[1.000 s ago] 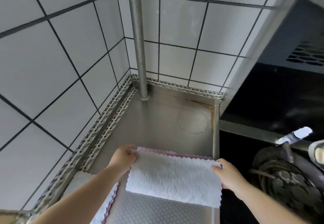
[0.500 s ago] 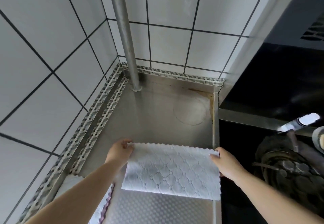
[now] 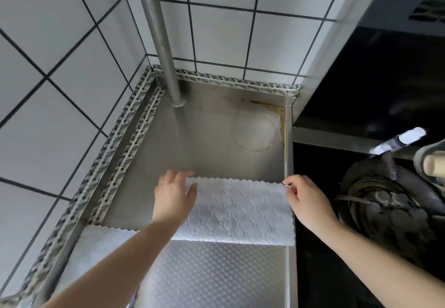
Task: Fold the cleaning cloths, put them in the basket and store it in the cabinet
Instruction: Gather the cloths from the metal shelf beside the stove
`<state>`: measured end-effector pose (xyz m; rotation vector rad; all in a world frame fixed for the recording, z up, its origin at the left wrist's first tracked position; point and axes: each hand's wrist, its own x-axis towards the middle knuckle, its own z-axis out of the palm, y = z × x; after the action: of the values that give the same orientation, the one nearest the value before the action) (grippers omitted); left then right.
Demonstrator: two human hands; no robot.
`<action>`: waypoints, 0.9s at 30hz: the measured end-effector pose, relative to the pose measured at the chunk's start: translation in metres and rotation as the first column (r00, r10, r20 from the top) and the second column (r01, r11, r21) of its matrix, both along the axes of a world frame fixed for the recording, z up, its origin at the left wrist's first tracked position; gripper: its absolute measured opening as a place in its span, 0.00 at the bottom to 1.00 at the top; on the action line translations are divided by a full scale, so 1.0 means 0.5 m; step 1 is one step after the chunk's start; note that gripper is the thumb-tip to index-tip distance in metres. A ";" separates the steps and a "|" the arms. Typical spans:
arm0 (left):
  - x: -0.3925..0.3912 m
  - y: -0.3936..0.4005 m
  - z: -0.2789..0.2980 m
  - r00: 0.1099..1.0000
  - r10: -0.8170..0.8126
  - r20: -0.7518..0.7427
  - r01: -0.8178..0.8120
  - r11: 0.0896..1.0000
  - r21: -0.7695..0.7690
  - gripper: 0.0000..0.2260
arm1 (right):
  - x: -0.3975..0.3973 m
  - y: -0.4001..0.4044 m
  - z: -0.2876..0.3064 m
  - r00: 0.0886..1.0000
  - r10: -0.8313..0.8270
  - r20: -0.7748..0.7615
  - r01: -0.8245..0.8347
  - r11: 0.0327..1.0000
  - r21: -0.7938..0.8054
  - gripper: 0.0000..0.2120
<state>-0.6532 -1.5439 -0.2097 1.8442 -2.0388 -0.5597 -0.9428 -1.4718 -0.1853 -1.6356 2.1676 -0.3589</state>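
- Folding is under way: a white cloth lies folded once on the steel counter, its scalloped far edges lined up, its fold toward the person.
- Left hand is laid flat on the cloth's left end, fingers straight, pressing rather than gripping.
- Right hand is at the far right corner, thumb and forefinger apparently pinching the edge; the contact is small in view, so this is judged, not certain.
- A second cloth is seen at lower left, partly hidden under the left forearm; whether it is folded cannot be told.
- Cloth overlaps the embossed mat at its near edge and reaches the counter's right rim, beside the stove.
- No basket or cabinet is in view.
- Judged progress: early. One fold is made on this cloth; at least one further fold is probably needed.
- Left to do: finishing the folds, handling the second cloth, loading the basket, storing it in the cabinet.
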 end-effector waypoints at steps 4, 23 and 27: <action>-0.100 0.064 -0.016 0.946 -0.323 -0.002 0.322 0.943 -0.088 0.19 | 0.106 -0.004 -0.039 0.961 0.253 -0.109 -0.264 0.959 -0.103 0.13; -0.005 0.089 -0.082 0.826 -0.407 0.391 0.395 0.912 0.114 0.34 | 0.102 0.048 -0.141 0.846 0.351 -0.402 -0.321 0.936 0.142 0.33; -0.015 0.091 -0.051 0.812 -0.475 0.339 0.465 0.878 0.115 0.31 | 0.099 0.030 -0.108 0.848 0.376 -0.374 -0.351 0.926 0.136 0.29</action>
<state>-0.6606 -1.4983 -0.2354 1.5288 -2.7822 -0.3856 -0.8932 -1.4567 -0.2393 -2.1802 2.0300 0.1682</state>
